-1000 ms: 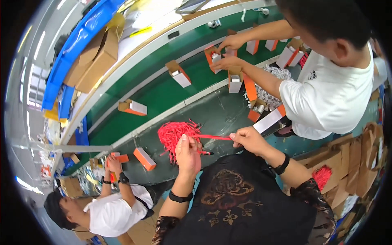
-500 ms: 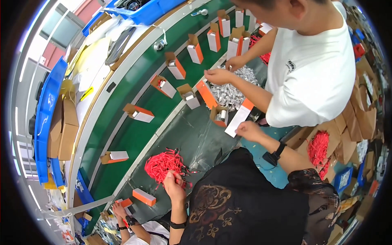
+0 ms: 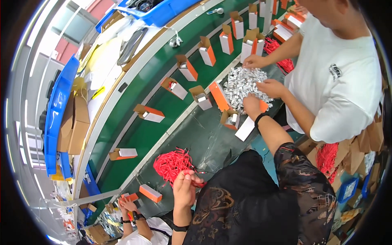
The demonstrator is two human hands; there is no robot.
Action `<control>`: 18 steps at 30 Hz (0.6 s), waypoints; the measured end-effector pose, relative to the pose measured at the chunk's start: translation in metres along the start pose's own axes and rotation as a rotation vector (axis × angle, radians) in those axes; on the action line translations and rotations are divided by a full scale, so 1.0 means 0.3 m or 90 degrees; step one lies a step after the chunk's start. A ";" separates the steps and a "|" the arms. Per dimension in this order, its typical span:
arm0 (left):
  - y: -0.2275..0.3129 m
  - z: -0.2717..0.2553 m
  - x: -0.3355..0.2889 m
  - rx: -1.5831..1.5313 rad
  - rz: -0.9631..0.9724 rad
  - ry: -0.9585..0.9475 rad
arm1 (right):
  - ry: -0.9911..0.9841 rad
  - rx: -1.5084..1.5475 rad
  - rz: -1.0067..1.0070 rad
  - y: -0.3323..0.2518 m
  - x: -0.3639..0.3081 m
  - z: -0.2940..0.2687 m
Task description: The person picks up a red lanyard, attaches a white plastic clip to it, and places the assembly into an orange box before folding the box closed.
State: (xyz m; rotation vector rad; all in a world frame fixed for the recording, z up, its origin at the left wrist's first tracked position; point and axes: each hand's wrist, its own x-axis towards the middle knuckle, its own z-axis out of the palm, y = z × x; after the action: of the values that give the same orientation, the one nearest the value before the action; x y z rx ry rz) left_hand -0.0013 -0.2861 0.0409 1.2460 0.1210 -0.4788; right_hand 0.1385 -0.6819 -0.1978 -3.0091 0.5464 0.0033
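Note:
My left hand point(image 3: 185, 190) is closed in a pinch, with thin red cords point(image 3: 198, 183) in its fingers. It is just in front of a tangled pile of red cords point(image 3: 169, 164) on the dark green tabletop. My right hand point(image 3: 254, 107) reaches into a heap of small silver-white packets point(image 3: 243, 83); its fingers are bent together and the tips are hidden. Beneath that wrist lies a white and orange box point(image 3: 245, 129). An open box point(image 3: 230, 119) with white contents stands just left of it. Another orange box side point(image 3: 219, 95) borders the heap.
Several open boxes point(image 3: 207, 56) stand along the green conveyor point(image 3: 163, 100). A co-worker in a white shirt point(image 3: 345, 77) has both hands at the same packet heap. Another co-worker's hands point(image 3: 128, 205) hold an orange box at lower left. A closed box point(image 3: 150, 193) lies nearby.
My right hand has moved from the white and orange box to the packet heap. My left hand has drawn red cords toward me. The co-worker's hands have parted over the heap.

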 end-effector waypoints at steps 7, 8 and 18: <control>0.014 -0.068 0.021 -0.133 0.018 0.095 | 0.009 0.250 0.052 0.057 -0.008 -0.057; 0.016 -0.078 0.033 -0.110 0.003 0.076 | 0.088 0.431 0.079 0.069 0.002 -0.015; 0.026 -0.004 0.110 0.146 -0.003 0.065 | -0.046 1.177 0.375 0.070 -0.005 -0.088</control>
State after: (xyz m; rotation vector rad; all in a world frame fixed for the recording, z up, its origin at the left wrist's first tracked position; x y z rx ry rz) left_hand 0.0316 -0.2923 0.0361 1.4954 0.1591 -0.4418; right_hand 0.1295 -0.7031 -0.1733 -1.0243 0.7431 -0.2119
